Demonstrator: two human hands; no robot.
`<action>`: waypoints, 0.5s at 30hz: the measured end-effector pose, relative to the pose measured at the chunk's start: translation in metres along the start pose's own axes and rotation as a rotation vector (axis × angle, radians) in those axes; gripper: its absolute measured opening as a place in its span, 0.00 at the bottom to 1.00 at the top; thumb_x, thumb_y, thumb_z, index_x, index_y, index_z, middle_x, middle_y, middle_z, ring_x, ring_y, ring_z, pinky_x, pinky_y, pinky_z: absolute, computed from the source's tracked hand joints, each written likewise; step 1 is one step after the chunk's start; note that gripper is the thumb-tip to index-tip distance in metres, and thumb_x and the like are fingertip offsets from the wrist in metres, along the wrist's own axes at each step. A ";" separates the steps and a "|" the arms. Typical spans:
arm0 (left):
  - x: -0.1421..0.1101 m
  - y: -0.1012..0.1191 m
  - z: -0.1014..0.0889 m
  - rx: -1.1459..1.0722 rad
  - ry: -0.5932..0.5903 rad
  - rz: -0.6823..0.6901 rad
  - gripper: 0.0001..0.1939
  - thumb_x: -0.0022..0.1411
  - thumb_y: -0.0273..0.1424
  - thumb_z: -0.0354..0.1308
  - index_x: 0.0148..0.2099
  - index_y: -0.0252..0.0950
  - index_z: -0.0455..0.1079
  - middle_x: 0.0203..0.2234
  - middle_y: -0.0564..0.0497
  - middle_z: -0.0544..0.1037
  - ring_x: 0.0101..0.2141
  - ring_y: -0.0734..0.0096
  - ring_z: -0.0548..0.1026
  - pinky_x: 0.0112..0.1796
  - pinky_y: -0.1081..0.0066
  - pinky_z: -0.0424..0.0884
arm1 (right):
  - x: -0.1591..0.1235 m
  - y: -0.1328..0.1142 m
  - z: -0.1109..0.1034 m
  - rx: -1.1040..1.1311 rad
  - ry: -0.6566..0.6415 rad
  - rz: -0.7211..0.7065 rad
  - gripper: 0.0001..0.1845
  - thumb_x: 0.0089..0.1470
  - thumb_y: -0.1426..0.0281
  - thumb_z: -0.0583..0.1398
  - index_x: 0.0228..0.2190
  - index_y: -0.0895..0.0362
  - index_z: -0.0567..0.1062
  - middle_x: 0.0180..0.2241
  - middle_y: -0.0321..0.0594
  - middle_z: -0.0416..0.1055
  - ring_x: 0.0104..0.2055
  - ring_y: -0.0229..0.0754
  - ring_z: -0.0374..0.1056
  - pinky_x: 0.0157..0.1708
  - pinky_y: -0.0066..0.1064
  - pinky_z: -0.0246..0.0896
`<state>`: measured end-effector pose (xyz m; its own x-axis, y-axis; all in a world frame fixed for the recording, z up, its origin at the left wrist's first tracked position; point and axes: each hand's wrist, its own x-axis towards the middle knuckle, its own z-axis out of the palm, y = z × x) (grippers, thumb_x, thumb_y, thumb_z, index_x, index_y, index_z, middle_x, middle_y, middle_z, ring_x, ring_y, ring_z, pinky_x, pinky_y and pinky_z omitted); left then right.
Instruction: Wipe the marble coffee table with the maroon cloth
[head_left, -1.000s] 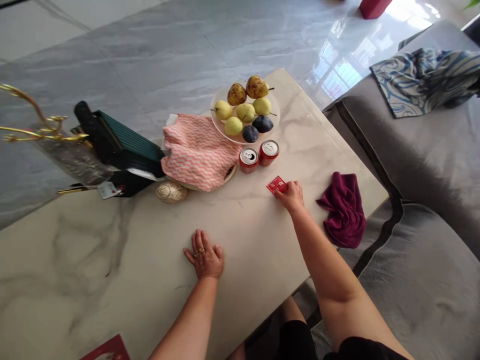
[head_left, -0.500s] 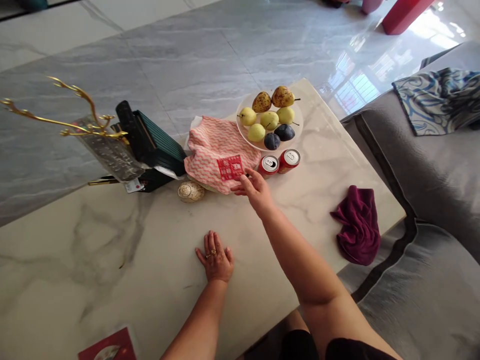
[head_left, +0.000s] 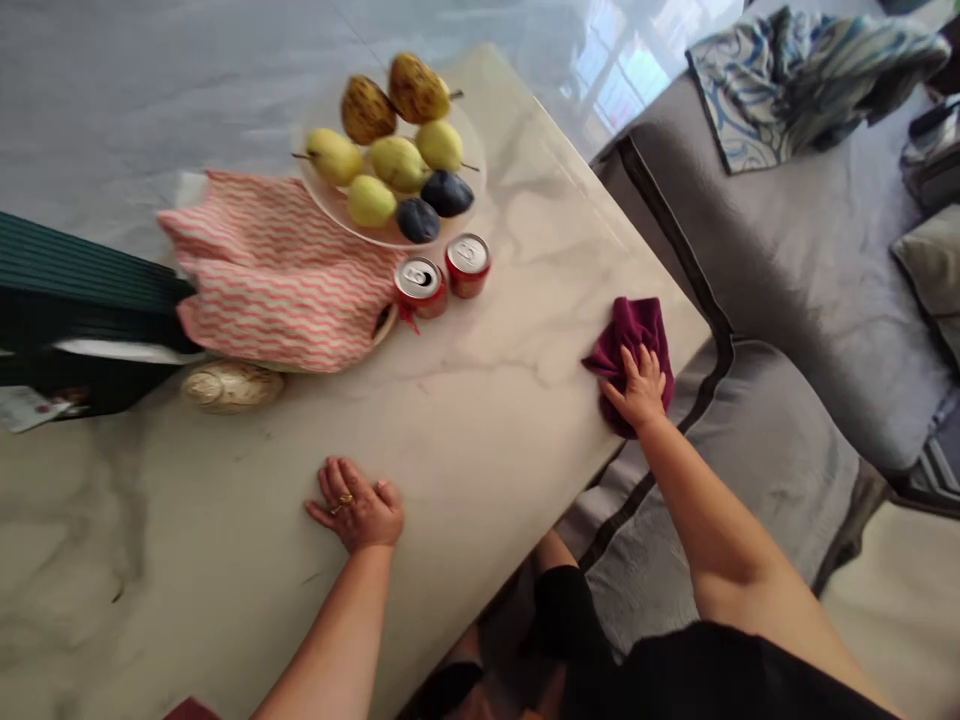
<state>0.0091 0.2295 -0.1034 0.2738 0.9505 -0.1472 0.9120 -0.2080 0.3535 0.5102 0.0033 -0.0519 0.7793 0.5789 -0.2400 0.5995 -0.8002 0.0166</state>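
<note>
My right hand (head_left: 641,388) rests on a crumpled dark purple cloth (head_left: 628,325) at the table's right edge. Its fingers are spread over the fabric, not closed round it. My left hand (head_left: 360,508), with a gold ring on one finger, lies flat on the marble-patterned table (head_left: 465,440), holding nothing. Beyond it are a pink and white wavy-striped cloth (head_left: 277,290), an opened red drink can (head_left: 421,285) and a second red can (head_left: 469,265). A small red scrap (head_left: 409,318) shows by the opened can.
A clear plate (head_left: 319,195) of pears (head_left: 397,163) and dark plums (head_left: 418,220) stands at the far end. Left are a pale patterned jar (head_left: 232,387) and a dark green box (head_left: 82,290). A grey sofa (head_left: 772,250) borders the table's right side.
My right hand has moved from the striped cloth rightward onto the purple cloth. The red square no longer shows on the striped cloth. The view has swung right; my left hand stays flat.
</note>
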 end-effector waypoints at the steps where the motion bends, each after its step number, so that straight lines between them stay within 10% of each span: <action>1: 0.001 0.001 0.000 0.009 0.000 0.004 0.48 0.75 0.46 0.49 0.84 0.17 0.52 0.81 0.16 0.57 0.83 0.26 0.50 0.78 0.20 0.37 | 0.003 0.008 0.006 0.001 -0.020 0.014 0.47 0.67 0.50 0.59 0.81 0.47 0.61 0.85 0.56 0.49 0.85 0.74 0.45 0.72 0.82 0.56; 15: 0.010 -0.005 0.009 0.151 -0.044 0.007 0.56 0.62 0.40 0.53 0.84 0.17 0.44 0.84 0.20 0.49 0.84 0.28 0.45 0.76 0.19 0.38 | 0.020 0.064 0.014 0.076 -0.285 -0.382 0.59 0.67 0.48 0.61 0.86 0.50 0.42 0.88 0.47 0.18 0.87 0.82 0.14 0.76 0.91 0.22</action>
<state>0.0102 0.2377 -0.1148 0.2904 0.9386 -0.1863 0.9447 -0.2502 0.2119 0.5615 -0.0385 -0.0692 0.4188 0.7757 -0.4721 0.8098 -0.5542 -0.1924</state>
